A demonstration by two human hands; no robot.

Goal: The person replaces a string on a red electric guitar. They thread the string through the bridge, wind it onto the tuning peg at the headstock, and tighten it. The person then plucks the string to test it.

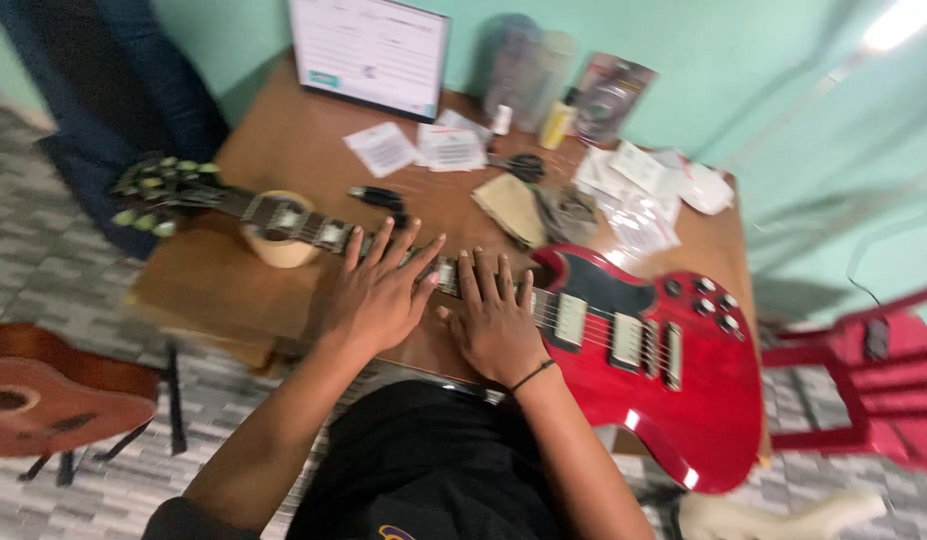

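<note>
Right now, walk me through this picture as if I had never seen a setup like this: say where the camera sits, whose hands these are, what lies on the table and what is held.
There is one picture, taken by a camera worn on a person's head and looking down, so the two bare arms coming up from the bottom are that person's own. The picture is blurred.

A red electric guitar lies face up across a brown wooden table. Its neck rests on a round cream support, and the headstock points left.

The left hand and the right hand lie flat on the neck with fingers spread. Neither hand grips anything.

Behind the guitar lie paper slips, a black tool, clear packets and a propped white printed card. An acoustic guitar stands at the left, a red chair at the right.
</note>
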